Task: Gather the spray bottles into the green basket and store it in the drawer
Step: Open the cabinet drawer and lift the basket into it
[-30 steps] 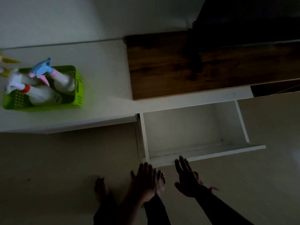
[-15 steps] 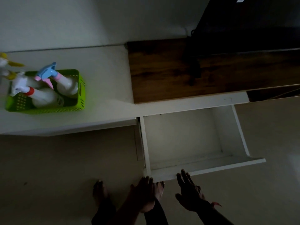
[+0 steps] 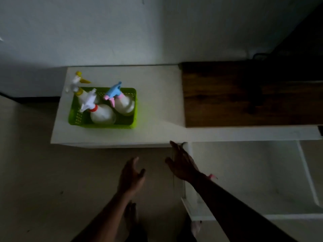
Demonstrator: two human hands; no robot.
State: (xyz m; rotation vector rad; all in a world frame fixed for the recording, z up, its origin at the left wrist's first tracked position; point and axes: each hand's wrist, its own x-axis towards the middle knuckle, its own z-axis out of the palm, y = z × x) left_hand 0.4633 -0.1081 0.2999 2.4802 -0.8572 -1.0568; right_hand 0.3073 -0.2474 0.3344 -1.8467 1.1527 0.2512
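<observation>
Green basket (image 3: 103,124) standing on the white table (image 3: 157,102), toward its left end, well apart from the pulled-out drawer (image 3: 244,172) at the lower right. Three spray bottles already inside: yellow-trigger bottle (image 3: 82,95) at the back left, leaning over the rim; red-collared bottle (image 3: 102,115) at the front; blue-and-pink-trigger bottle (image 3: 123,103) at the right. Gathering judged done; carrying to the drawer not yet begun.

Left hand (image 3: 132,177) raised below the table's front edge, grip spread and empty. Right hand (image 3: 181,165) just beside the drawer's left wall, near the table edge, grip likewise spread, holding nothing.

Basket probably light, thin perforated plastic, likely to flex if lifted by one side. Bottles appearing pale and possibly filled, so some weight and a tendency to roll or tip inside; the tall trigger heads make the load top-heavy. Best taken by both short ends at the rim, or one hand under the base, and kept level. Rim smooth, so a firm hold called for.
</observation>
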